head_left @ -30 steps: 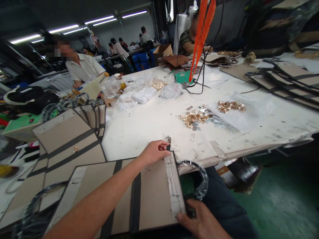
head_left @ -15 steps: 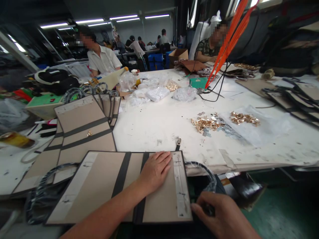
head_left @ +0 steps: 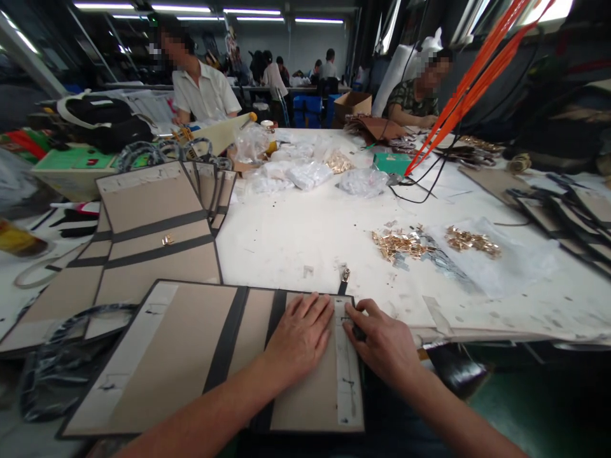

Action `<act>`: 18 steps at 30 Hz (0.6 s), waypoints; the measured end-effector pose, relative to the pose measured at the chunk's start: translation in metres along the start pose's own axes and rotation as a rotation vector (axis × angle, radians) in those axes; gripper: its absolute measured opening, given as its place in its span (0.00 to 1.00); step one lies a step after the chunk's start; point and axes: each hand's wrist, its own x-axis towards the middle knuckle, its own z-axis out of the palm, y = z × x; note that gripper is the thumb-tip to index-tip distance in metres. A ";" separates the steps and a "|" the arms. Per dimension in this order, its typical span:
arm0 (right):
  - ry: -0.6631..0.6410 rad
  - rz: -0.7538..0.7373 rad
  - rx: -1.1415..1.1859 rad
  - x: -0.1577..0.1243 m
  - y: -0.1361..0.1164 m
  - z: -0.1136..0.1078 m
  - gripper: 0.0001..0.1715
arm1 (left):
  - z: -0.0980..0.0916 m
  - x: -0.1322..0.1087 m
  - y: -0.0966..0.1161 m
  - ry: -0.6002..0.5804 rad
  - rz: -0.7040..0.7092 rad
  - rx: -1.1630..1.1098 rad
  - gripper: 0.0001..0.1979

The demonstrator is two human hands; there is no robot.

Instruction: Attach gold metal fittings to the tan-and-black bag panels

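A beige bag panel (head_left: 186,343) with dark edging and dark cross bands lies open before me at the table's near edge. My left hand (head_left: 301,334) rests flat on its right part, fingers stretched toward the top edge. At the right edge, my right hand (head_left: 387,340) is closed round a small dark object (head_left: 358,331), mostly hidden by the fingers. Its fingertips touch the upper end of a white strip (head_left: 346,381) with dark threads. A short strap with a metal zip-pull-like end (head_left: 344,278) sticks out beyond the top edge. A plastic-wrapped handle (head_left: 62,356) loops out at the left.
More beige panels (head_left: 153,203) are stacked at the left. Gold metal pieces (head_left: 401,245) lie in piles on the white table (head_left: 286,235), some on a plastic sheet (head_left: 520,254). Plastic bags (head_left: 310,175) and a green box (head_left: 391,162) stand farther back. Orange straps (head_left: 458,108) hang at the right. Co-workers sit across.
My right hand has moved up from below the panel's right edge to the top of the white strip, with the dark object in it. My left hand stays flat on the panel.
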 end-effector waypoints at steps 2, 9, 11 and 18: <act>-0.006 -0.005 -0.002 -0.002 0.000 0.000 0.21 | 0.000 0.001 -0.001 -0.001 -0.009 -0.010 0.25; -0.023 0.006 0.023 0.002 0.001 0.001 0.23 | -0.002 0.006 -0.005 0.000 -0.033 -0.070 0.26; -0.047 0.004 0.022 0.005 0.000 0.000 0.23 | -0.001 0.007 -0.006 -0.003 -0.035 -0.077 0.26; -0.109 -0.039 0.018 0.013 -0.007 -0.007 0.23 | 0.003 0.009 -0.006 0.028 -0.015 -0.018 0.24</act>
